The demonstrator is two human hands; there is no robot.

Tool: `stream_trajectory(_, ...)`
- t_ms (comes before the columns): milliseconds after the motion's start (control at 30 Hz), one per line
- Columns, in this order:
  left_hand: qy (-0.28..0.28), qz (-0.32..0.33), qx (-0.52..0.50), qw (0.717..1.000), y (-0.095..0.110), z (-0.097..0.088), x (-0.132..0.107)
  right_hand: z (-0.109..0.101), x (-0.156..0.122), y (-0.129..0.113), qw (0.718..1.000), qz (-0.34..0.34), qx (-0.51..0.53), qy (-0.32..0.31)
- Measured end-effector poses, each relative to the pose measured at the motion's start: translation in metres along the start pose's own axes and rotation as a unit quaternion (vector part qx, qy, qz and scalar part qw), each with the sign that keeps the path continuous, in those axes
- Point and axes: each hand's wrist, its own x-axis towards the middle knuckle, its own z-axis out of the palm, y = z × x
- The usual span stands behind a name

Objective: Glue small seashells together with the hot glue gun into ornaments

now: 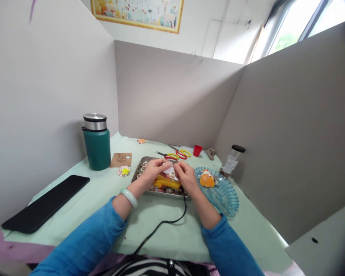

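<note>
Left hand: the left hand (155, 171) comes in from the near edge of the table (103, 195), forearm slanting in toward the middle, blue sleeve pushed back, pale bangle (129, 197) round the wrist. Fingers curled, thumb over the top.
Left grip: thumb and fingers pinched on a small white piece (168, 168).
Right hand: the right hand (186, 176) mirrors it, forearm angled inward, back of the hand facing up and out, fingers bent toward the other hand.
Right grip: fingertips bunched up right by the white piece's right side. Honestly can't tell if they're clamped on it or just touching.
White piece: up between both hands, over the metal tray (161, 194), partly covered by fingers.
Tray stuff: a yellow tool (168, 183) lies across it among small shell-like bits, and a black cord (164, 222) runs off toward the table's near edge.
Right edge of table: blue scalloped plate (231, 199) with an orange piece (207, 181) on it, just beside the right hand.
Far edge: scissors (183, 154) and a red cup (197, 150).
Left edge: green flask (97, 147) toward the far corner, black slab (46, 205) toward the near one.
</note>
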Motion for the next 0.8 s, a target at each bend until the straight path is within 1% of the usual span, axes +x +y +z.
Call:
stream_trajectory(133,0.002,-0.008,-0.005,1.0,0.0,0.0,0.001,-0.001,0.0,-0.001,1.0,0.008,0.003,-0.005)
stream_trajectory(367,0.03,-0.036,-0.016,0.999,-0.004,0.001,0.003,-0.002,0.001,-0.004,0.999,0.031,-0.01,0.011)
stream_trajectory(500,0.05,-0.02,-0.033,0.998,-0.005,-0.002,0.004,-0.003,0.003,-0.005,0.998,0.045,-0.024,0.027)
stream_trajectory(567,0.074,-0.006,-0.045,0.996,-0.005,-0.004,0.005,-0.005,0.003,-0.004,0.997,0.032,-0.064,0.02)
stream_trajectory(600,0.085,0.0,-0.052,0.995,-0.005,-0.005,0.006,-0.006,0.002,-0.004,0.995,0.019,-0.095,-0.003)
stream_trajectory(667,0.102,0.013,-0.067,0.992,-0.005,-0.007,0.007,-0.008,0.002,-0.003,0.983,-0.008,-0.159,-0.092)
stream_trajectory(733,0.122,0.028,-0.077,0.989,-0.005,-0.009,0.007,-0.009,0.001,-0.002,0.958,-0.022,-0.209,-0.194)
stream_trajectory(800,0.147,0.038,-0.081,0.985,-0.006,-0.01,0.008,-0.01,0.001,-0.001,0.938,-0.019,-0.236,-0.254)
